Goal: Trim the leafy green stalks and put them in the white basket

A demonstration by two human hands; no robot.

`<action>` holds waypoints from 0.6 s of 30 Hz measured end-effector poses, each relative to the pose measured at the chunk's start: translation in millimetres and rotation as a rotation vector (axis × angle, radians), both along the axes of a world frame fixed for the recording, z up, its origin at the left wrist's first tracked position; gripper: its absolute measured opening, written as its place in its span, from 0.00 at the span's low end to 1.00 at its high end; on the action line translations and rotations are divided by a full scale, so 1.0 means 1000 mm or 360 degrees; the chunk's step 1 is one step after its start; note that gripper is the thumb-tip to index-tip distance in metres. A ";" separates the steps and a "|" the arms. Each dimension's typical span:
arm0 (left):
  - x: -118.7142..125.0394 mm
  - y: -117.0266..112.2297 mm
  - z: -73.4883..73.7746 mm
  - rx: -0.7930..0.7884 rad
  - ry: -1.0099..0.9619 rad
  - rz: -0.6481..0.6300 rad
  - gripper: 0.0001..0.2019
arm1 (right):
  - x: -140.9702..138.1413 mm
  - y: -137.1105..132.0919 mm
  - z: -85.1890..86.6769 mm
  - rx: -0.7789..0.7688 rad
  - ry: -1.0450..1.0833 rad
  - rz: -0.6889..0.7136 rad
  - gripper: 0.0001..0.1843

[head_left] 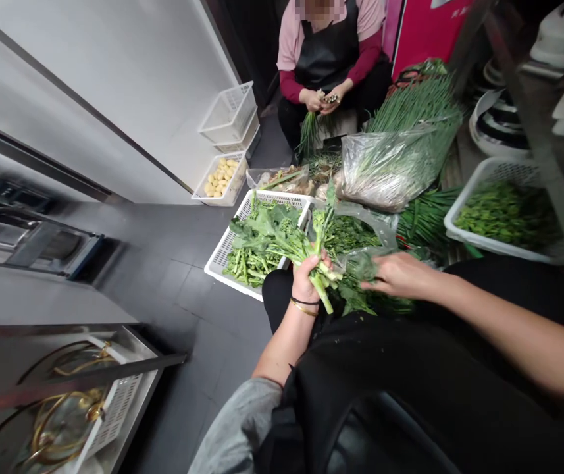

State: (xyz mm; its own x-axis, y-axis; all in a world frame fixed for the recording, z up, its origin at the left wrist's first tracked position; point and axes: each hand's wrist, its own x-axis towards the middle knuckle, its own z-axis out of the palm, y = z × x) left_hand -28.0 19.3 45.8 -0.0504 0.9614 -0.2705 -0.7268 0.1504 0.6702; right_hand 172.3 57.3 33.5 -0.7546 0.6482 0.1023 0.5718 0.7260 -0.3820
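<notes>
My left hand (306,280) is closed around a bunch of leafy green stalks (286,240), with thick pale cut ends pointing down toward my lap. To its right, my right hand (395,275) has its fingers drawn together on a dark green leaf (363,268), partly blurred. Below and behind the hands, an open clear plastic bag (383,227) holds more of the same greens. A white slotted basket (232,284) beside my left knee contains cut green stems (247,266) and some leaves.
Opposite me a person in a black apron (326,49) holds green onions. Bagged green onions (400,145) lie at the right, near a basket of leafy greens (479,243). A potato basket (235,187) stands by the white wall. Pot lids (64,421) rest on a lower-left shelf.
</notes>
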 end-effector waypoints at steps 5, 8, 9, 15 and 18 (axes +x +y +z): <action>0.007 -0.010 0.002 0.0015 0.0094 -0.0249 0.19 | 0.000 0.023 0.026 -0.0943 0.0302 -0.0293 0.23; 0.022 -0.013 0.000 0.0043 0.0225 -0.0307 0.18 | -0.030 0.031 0.043 -0.1009 0.0850 -0.0435 0.22; 0.025 -0.013 -0.002 0.0041 0.0274 -0.0248 0.18 | -0.040 0.030 0.045 -0.0859 0.0893 -0.0481 0.21; 0.015 -0.005 0.000 -0.0025 0.0289 0.0133 0.17 | -0.054 -0.002 0.027 0.0399 0.0676 -0.0331 0.16; 0.001 -0.003 0.006 -0.0063 0.0275 0.0015 0.16 | -0.023 -0.005 0.016 0.0181 0.0446 -0.0070 0.16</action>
State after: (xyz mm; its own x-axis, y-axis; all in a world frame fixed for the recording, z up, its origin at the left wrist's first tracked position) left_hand -27.4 16.2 51.4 -0.1083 0.9495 -0.2945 -0.6028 0.1729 0.7790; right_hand 149.5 52.2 49.4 -0.6583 0.6520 0.3762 0.4874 0.7501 -0.4470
